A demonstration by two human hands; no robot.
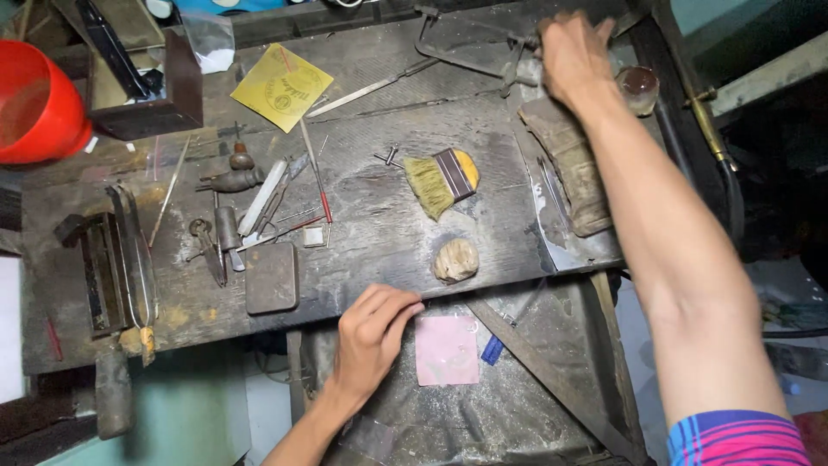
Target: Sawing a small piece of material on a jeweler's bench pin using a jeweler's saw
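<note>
- Your left hand (pixel 373 336) rests with curled fingers, holding nothing, just beside the pink square sheet (pixel 447 349).
- Beyond its fingertips sit a tan lump (pixel 455 260) and a brush (pixel 442 179).
- Your right hand (pixel 571 53) closes on the metal saw frame (pixel 470 53), above a worn cloth roll (pixel 569 164).

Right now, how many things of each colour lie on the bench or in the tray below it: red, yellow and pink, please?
Red: 1, the red plastic bowl at the far left.
Yellow: 1, the yellow paper square.
Pink: 1, the pink sheet beside the left hand.
Total: 3.
The right hand touches none of them; it reaches to the saw frame.
</note>
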